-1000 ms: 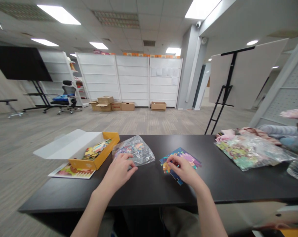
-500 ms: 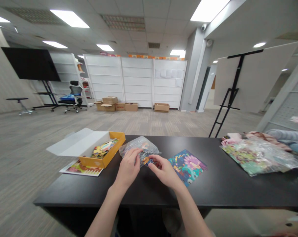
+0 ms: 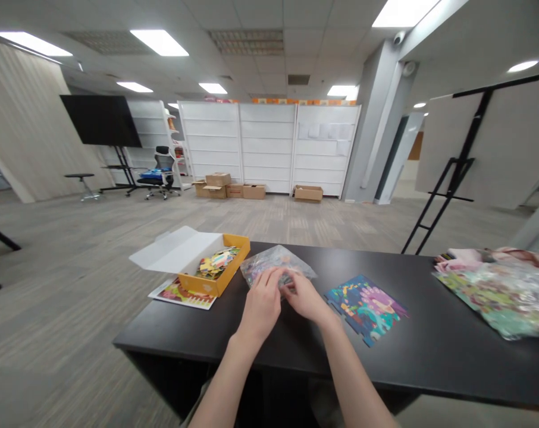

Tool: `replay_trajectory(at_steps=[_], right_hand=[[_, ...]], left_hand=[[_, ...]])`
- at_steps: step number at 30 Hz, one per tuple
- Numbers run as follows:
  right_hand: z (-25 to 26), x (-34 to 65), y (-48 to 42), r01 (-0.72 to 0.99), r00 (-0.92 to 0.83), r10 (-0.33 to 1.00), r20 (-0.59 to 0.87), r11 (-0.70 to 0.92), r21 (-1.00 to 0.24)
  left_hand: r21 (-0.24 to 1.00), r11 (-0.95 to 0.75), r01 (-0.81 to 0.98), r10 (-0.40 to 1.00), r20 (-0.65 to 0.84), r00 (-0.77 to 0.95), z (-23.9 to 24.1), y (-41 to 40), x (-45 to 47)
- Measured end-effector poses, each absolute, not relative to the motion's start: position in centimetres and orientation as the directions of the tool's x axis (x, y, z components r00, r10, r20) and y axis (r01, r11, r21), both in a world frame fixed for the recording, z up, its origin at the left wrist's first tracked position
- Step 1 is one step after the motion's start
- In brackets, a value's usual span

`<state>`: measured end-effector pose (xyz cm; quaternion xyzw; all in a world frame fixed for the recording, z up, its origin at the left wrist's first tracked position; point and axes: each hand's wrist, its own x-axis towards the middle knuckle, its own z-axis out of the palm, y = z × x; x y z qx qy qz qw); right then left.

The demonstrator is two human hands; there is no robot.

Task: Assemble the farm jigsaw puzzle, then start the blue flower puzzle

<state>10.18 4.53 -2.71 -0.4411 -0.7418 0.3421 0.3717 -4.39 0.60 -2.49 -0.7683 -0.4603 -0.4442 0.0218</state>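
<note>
Both my hands meet at a clear plastic bag (image 3: 276,261) of puzzle pieces on the black table (image 3: 430,356). My left hand (image 3: 263,300) grips the bag's near edge with curled fingers. My right hand (image 3: 304,297) has its fingers pinched at the bag's opening; what they hold is hidden. A partly assembled colourful jigsaw (image 3: 365,306) lies flat just right of my right hand.
An open yellow box (image 3: 220,273) with loose puzzle pieces and a white lid sits left of the bag, on a printed sheet (image 3: 178,293). More plastic-wrapped colourful items (image 3: 497,291) lie at the table's right end. An easel (image 3: 452,178) stands behind the table.
My right hand left the assembled jigsaw and moved left to the bag, carrying a piece at the half-second mark. My left hand closed on the bag's edge. The view swung left.
</note>
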Motion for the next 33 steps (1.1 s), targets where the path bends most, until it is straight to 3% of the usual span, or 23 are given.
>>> replay_trajectory(at_steps=[3,6,9,11,17,21,24,28,33], right_hand=[[-1.8,11.9,2.8,0.443,-0.395,0.868,0.301,0.467,-0.765],[-0.7,14.4,0.7,0.435,-0.418,0.867,0.272,0.454,-0.778],[-0.1,17.9,-0.5,0.46,-0.291,0.924,0.246,0.361,-0.811],[-0.2,20.7,-0.8,0.565,-0.192,0.949,0.249,0.314,-0.763],[-2.9,28.4,-0.7,0.891,0.095,0.969,0.23,0.021,-0.454],[-4.2,31.0,-0.8,0.912,0.325,0.927,0.188,-0.255,-0.321],[-4.3,32.1,-1.0,0.886,0.424,0.893,0.154,-0.374,-0.273],[-3.9,33.0,-1.3,0.91,0.372,0.919,0.131,-0.333,-0.248],[-3.7,33.2,-1.0,0.918,0.335,0.929,0.154,-0.285,-0.277]], left_hand=[[0.404,-0.543,0.736,0.734,0.654,0.183,-2.2,0.4,-4.1],[0.397,-0.53,0.749,0.76,0.615,0.212,-1.8,0.2,-3.7],[0.351,-0.529,0.772,0.772,0.577,0.267,-1.6,0.0,-3.1],[0.319,-0.523,0.79,0.786,0.54,0.302,-1.6,-0.1,-2.7],[0.271,-0.527,0.806,0.804,0.466,0.37,-1.5,0.3,-0.9],[0.317,-0.581,0.75,0.777,0.489,0.396,-1.0,0.2,1.2],[0.354,-0.642,0.68,0.759,0.422,0.496,-1.0,-0.3,3.0],[0.363,-0.685,0.631,0.727,0.289,0.623,-1.8,-0.9,4.9],[0.332,-0.674,0.66,0.737,0.248,0.629,-2.3,-1.1,5.7]])
